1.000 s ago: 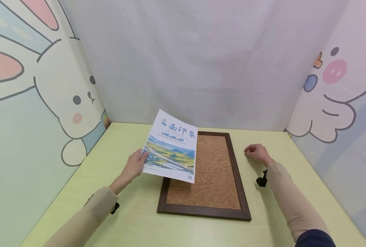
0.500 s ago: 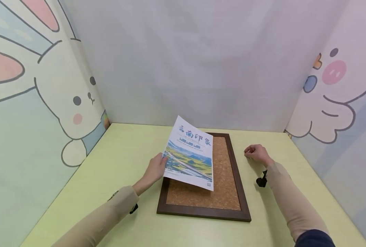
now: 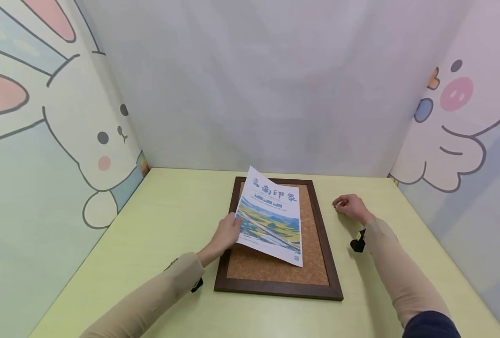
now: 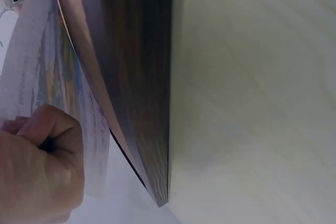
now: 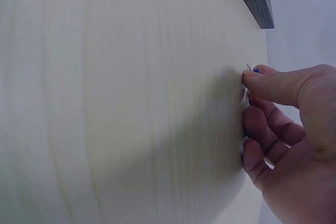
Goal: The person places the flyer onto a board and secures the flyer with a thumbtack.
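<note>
My left hand (image 3: pixel 226 232) grips the left edge of a printed poster (image 3: pixel 271 216), with Chinese lettering above a blue, yellow and green landscape. The sheet hangs tilted over a cork board (image 3: pixel 275 276) in a dark brown frame, which lies flat on the table. Whether the sheet's lower right corner touches the cork, I cannot tell. To the right of the board, my right hand (image 3: pixel 351 207) rests low at the table. Its thumb and forefinger pinch a small push pin (image 5: pixel 255 70), blue with a thin metal point, as the right wrist view shows.
The board stands on a pale yellow-green wooden table (image 3: pixel 182 188). A grey curtain-like backdrop (image 3: pixel 267 94) rises behind it. Side panels carry a cartoon rabbit (image 3: pixel 94 122) on the left and a cartoon pig (image 3: pixel 448 126) on the right.
My left hand has carried the poster rightward and a little toward me, lower over the cork board. My right hand has stayed in place.
</note>
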The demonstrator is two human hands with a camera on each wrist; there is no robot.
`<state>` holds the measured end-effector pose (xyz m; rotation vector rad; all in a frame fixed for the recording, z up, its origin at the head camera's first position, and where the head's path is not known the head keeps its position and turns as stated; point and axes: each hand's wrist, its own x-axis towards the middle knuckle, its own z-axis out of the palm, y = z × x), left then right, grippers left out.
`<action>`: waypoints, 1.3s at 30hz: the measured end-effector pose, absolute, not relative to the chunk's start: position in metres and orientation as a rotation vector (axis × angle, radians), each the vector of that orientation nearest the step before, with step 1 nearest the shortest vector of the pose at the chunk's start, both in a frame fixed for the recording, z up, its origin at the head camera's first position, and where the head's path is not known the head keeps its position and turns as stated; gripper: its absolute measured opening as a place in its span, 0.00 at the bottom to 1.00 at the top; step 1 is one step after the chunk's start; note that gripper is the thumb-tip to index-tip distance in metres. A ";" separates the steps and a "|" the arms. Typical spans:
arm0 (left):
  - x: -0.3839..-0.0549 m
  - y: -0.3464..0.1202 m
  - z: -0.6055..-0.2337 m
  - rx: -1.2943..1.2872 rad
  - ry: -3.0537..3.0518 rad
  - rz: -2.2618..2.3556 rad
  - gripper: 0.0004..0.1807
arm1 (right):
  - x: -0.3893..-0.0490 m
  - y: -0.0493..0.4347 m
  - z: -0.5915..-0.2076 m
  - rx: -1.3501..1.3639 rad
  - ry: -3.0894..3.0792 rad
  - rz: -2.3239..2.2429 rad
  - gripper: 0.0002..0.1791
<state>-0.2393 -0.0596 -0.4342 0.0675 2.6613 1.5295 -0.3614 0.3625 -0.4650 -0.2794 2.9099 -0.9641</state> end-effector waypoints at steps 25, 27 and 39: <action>-0.220 -0.050 -0.441 0.107 2.472 1.456 0.19 | -0.362 0.359 -0.463 -0.218 2.886 -0.987 0.11; -0.220 -0.051 -0.442 0.110 2.462 1.452 0.20 | -0.362 0.359 -0.464 -0.220 2.888 -0.983 0.11; -0.221 -0.054 -0.442 0.131 2.442 1.416 0.20 | -0.362 0.357 -0.464 -0.214 2.895 -0.975 0.11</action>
